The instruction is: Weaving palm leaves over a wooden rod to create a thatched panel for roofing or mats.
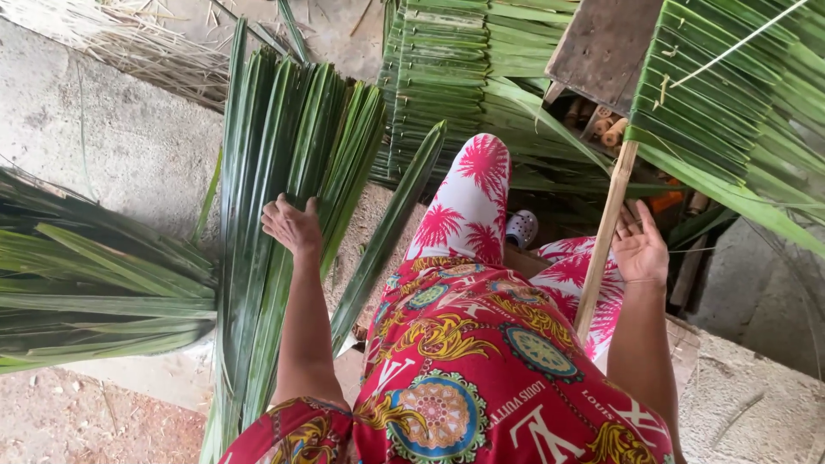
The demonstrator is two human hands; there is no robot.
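Note:
My left hand (292, 225) rests with fingers spread on a bundle of long green palm leaves (284, 146) lying on the concrete floor to my left. One separate long leaf (391, 228) lies just right of that hand. My right hand (640, 249) is open, palm up, beside a wooden stick (604, 241) that carries a panel of folded, stitched palm leaves (730, 94) at the upper right. The stick leans against my lap; the fingers are near it without closing on it.
A stack of finished leaf panels (447, 77) lies ahead. More loose leaves (86, 283) lie at the far left. A dark wooden board (601, 43) and short bamboo pieces (606, 129) sit above my knees. A white sandal (521, 228) shows by my foot.

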